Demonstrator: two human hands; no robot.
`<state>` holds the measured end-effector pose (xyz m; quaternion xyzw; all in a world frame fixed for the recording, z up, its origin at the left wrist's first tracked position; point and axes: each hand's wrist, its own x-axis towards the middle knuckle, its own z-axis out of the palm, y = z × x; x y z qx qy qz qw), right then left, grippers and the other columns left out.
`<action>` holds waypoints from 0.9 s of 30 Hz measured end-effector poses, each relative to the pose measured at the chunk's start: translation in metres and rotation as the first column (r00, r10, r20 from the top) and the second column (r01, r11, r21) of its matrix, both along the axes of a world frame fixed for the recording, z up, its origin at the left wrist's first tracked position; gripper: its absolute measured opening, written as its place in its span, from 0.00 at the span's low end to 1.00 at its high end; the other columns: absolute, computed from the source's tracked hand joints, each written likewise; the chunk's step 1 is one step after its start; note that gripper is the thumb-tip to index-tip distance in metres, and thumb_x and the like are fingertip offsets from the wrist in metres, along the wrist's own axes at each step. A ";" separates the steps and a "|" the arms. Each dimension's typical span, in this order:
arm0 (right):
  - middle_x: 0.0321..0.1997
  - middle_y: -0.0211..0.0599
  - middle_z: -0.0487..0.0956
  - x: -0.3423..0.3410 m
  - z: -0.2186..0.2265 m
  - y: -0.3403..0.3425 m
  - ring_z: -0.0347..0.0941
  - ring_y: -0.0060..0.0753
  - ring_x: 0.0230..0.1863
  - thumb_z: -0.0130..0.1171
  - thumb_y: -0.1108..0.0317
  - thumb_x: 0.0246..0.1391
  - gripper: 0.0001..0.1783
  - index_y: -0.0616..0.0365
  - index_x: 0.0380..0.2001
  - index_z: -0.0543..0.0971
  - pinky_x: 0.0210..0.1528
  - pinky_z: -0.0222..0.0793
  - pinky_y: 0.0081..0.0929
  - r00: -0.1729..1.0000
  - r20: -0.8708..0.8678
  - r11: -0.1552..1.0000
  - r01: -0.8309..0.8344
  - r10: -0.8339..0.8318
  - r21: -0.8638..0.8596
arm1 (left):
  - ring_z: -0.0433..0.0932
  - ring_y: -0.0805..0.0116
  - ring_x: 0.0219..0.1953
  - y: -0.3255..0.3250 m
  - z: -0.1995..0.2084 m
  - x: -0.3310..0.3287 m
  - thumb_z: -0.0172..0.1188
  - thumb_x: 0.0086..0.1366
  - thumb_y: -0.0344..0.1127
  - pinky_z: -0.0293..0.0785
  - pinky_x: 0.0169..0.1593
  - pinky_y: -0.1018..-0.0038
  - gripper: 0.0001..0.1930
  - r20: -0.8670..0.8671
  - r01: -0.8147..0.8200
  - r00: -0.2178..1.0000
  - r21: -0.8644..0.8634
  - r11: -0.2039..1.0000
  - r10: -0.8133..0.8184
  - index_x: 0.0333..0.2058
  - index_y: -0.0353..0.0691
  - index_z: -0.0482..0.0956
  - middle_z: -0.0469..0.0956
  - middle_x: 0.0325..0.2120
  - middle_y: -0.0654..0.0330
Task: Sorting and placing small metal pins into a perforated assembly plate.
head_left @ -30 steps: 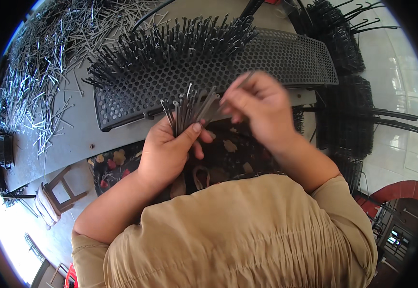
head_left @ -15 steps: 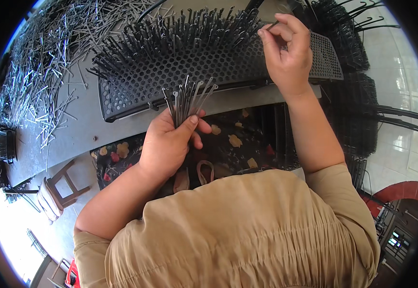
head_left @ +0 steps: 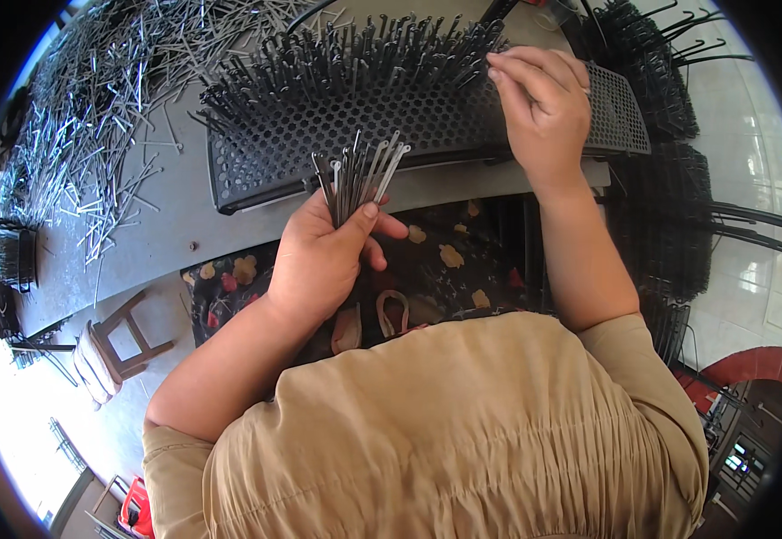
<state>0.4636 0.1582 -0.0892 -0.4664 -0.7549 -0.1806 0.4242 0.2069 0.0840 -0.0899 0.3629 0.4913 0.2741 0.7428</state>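
A bundle of thin metal rods with small flattened eyelet ends fans upward out of my left hand, which is closed around its lower part. My right hand is over the right part of a dark perforated metal rack. Thumb and index fingertips there come together beside the rightmost standing rods; whatever they pinch is too small to make out. Many dark rods stand packed upright in the rack's holes, mostly along its far and left side.
Loose metal rods lie heaped across the grey table at left. A small wooden stool stands below the table's left edge. Stacked racks of black rods and long hooked bars crowd the right side. Flowered dark cloth covers my lap.
My right hand has come lower, its fingertips now close to the standing rods; the rod seen in its pinch before no longer shows clearly. The left hand still holds the bundle. The view shifted slightly.
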 end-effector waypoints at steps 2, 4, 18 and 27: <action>0.33 0.30 0.80 -0.015 0.005 -0.015 0.74 0.29 0.35 0.65 0.77 0.45 0.07 0.56 0.30 0.83 0.39 0.66 0.21 1.000 0.011 0.999 0.008 -0.009 0.038 | 0.72 0.78 0.20 0.000 0.002 -0.003 0.48 0.70 0.30 0.68 0.25 0.82 0.06 0.031 -0.023 0.999 0.032 0.999 0.022 0.41 0.37 0.71 0.80 0.30 0.58; 0.34 0.30 0.80 -0.050 0.002 -0.037 0.74 0.21 0.35 0.64 0.76 0.49 0.07 0.60 0.34 0.81 0.37 0.67 0.17 0.947 -0.318 0.969 -0.110 0.035 -0.222 | 0.72 0.78 0.20 -0.001 0.000 -0.010 0.48 0.70 0.30 0.68 0.24 0.82 0.06 0.059 -0.043 0.997 0.037 0.998 0.041 0.42 0.37 0.70 0.80 0.29 0.58; 0.30 0.28 0.79 -0.186 0.019 -0.024 0.75 0.16 0.31 0.61 0.72 0.54 0.07 0.62 0.36 0.79 0.28 0.66 0.13 0.542 -0.831 0.131 -0.821 -0.125 -0.555 | 0.77 0.71 0.24 -0.012 0.020 -0.101 0.47 0.70 0.28 0.72 0.28 0.79 0.08 0.090 -0.275 0.959 0.045 0.960 0.270 0.46 0.36 0.70 0.79 0.31 0.57; 0.31 0.34 0.81 -0.214 0.025 -0.003 0.71 0.16 0.25 0.61 0.74 0.53 0.10 0.63 0.39 0.75 0.24 0.64 0.12 0.434 -0.898 0.331 -0.838 -0.078 -0.434 | 0.75 0.75 0.22 -0.009 0.017 -0.126 0.48 0.70 0.30 0.71 0.27 0.80 0.05 0.003 -0.350 0.935 0.172 0.921 0.355 0.41 0.37 0.69 0.79 0.30 0.57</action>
